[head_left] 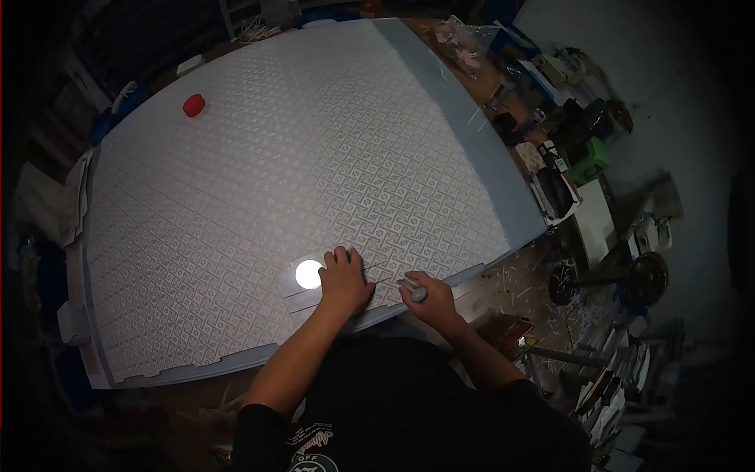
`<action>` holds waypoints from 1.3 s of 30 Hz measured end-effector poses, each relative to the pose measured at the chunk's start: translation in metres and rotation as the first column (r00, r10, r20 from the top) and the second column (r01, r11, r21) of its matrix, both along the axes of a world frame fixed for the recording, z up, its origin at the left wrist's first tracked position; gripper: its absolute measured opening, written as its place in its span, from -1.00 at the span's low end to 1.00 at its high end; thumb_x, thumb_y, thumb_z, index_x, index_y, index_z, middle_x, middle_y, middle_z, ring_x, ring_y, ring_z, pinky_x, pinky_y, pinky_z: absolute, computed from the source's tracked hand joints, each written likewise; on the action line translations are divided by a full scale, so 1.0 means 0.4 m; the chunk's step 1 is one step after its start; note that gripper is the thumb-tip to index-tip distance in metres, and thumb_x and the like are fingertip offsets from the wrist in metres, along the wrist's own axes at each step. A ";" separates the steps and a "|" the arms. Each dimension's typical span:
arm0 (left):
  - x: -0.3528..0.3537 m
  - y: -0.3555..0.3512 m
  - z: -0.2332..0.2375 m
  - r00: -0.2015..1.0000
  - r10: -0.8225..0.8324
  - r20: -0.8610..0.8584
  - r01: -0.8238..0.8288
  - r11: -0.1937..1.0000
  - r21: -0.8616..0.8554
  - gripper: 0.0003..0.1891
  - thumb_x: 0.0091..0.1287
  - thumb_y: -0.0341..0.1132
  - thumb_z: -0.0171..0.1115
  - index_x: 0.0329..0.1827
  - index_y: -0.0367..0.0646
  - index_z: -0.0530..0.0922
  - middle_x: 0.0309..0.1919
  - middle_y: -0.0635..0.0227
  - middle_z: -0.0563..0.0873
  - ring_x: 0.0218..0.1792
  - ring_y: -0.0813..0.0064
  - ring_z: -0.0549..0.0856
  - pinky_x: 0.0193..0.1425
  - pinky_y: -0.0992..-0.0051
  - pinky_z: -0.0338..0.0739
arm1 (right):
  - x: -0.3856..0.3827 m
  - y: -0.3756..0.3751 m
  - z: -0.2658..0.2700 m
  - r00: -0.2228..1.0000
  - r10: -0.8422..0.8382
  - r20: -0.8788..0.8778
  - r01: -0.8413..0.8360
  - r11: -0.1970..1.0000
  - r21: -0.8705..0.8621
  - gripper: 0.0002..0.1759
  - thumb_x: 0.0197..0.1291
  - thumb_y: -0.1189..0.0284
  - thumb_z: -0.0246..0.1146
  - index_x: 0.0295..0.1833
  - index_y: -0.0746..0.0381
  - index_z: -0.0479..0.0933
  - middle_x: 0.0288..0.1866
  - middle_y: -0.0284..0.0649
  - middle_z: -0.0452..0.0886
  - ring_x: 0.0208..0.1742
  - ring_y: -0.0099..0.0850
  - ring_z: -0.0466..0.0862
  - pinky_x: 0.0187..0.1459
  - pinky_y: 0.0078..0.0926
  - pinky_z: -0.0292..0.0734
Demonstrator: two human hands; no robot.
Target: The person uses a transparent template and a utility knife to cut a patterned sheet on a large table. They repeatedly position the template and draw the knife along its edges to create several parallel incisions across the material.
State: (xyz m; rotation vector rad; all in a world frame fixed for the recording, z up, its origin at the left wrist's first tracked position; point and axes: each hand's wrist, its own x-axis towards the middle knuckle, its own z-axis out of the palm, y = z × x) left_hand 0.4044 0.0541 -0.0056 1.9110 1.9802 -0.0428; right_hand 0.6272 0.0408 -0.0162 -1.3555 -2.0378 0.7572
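Observation:
A large patterned sheet (236, 197) lies over the table, its near edge uneven. Close to that edge, a flat clear or grey plate (300, 293) with a bright round glare rests on the sheet. My left hand (344, 282) presses down at the plate's right side, fingers spread. To its right, my right hand (429, 300) is closed around a small grey-handled tool (417, 293), held against the sheet near the edge. The tool's tip is too small to make out.
A red round object (193, 105) sits at the sheet's far left. A blue-grey strip (472, 134) borders the right side. Cluttered tools, a green box (588, 161) and a round dark stand (648, 279) are at the right, with scraps on the floor.

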 end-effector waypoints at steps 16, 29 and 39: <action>0.024 0.010 0.002 1.000 -0.018 -0.017 0.017 0.998 -0.057 0.09 0.21 0.17 0.53 0.62 -0.40 0.23 0.62 -0.32 0.16 0.56 -0.60 0.14 0.24 -0.46 0.56 | 0.010 -0.070 -0.003 0.996 -0.080 0.043 0.088 0.960 -0.266 -0.76 0.39 0.46 0.42 0.09 0.22 0.59 -0.22 -0.04 0.78 -0.16 -0.17 0.85 -0.20 -0.31 0.67; 0.027 0.008 0.002 0.999 -0.039 -0.028 0.038 0.998 -0.045 0.10 0.21 0.18 0.52 0.71 -0.13 0.16 0.59 -0.42 0.16 0.53 -0.69 0.12 0.21 -0.51 0.55 | -0.002 -0.071 0.008 0.995 -0.056 0.080 0.074 0.966 -0.249 -0.78 0.38 0.50 0.39 0.04 0.22 0.50 -0.24 0.00 0.76 -0.22 -0.06 0.84 -0.28 -0.26 0.67; 0.031 0.015 0.012 0.996 -0.065 -0.056 0.060 0.994 -0.087 0.06 0.23 0.19 0.52 0.72 0.08 0.15 0.59 -0.40 0.14 0.52 -0.69 0.14 0.22 -0.47 0.56 | -0.003 -0.060 0.022 0.988 -0.037 0.150 0.082 0.948 -0.308 -0.76 0.36 0.49 0.39 0.02 0.24 0.48 -0.29 0.03 0.72 -0.31 -0.07 0.81 -0.33 -0.22 0.63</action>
